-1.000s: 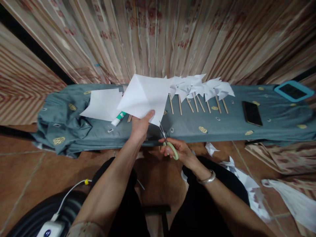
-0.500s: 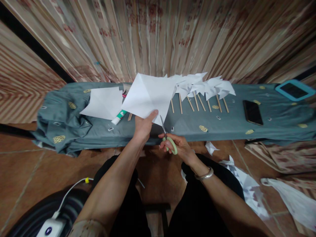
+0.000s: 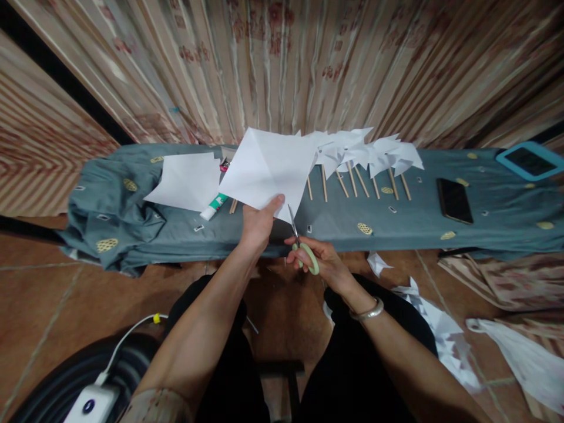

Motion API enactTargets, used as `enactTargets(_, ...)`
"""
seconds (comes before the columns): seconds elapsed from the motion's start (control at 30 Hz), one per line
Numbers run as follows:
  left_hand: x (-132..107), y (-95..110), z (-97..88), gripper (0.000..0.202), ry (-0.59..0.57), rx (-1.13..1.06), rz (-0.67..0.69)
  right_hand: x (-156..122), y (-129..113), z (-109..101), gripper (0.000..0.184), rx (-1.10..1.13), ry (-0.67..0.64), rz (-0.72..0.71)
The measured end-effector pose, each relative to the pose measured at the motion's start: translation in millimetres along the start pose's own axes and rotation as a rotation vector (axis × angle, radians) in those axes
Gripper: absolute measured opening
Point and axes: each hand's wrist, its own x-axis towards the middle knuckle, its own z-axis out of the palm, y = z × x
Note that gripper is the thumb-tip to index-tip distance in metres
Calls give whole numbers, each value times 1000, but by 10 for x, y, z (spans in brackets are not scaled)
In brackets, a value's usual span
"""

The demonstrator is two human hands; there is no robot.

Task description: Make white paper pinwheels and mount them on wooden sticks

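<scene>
Beneath the paper, the left hand is partly hidden

left hand: fingers hidden under white sheet
red item: partly covered, too small to tell
white device: cut off, bottom edge
white bag: cut off, right edge
</scene>
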Motion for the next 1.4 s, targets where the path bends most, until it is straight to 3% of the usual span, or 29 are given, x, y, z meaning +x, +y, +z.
enactTargets(1.4, 0, 8, -7, 42, -5, 22, 7, 22, 57, 41, 48, 71, 84, 74)
